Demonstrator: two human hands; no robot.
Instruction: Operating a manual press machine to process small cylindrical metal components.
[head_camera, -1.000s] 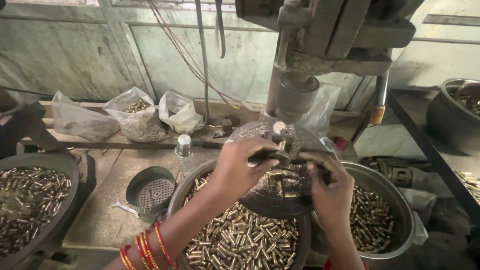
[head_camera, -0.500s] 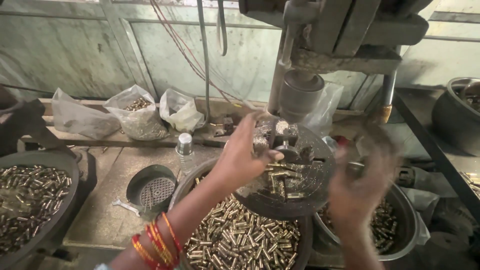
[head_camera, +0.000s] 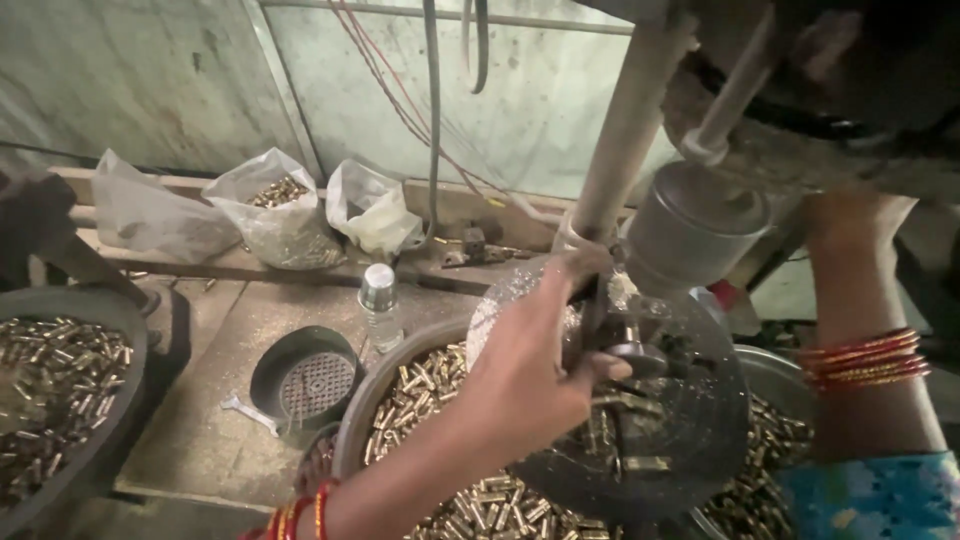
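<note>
The left hand (head_camera: 535, 365) was stretched forward, fingers curled around a small dark metal fixture (head_camera: 635, 355) on the round grey machine plate (head_camera: 690, 440). The right forearm (head_camera: 860, 330) was raised; its fingers were hidden.

single head view, close above the drill press table (head_camera: 690, 450), angled down and forward toward the wall (head_camera: 150, 90)
</note>
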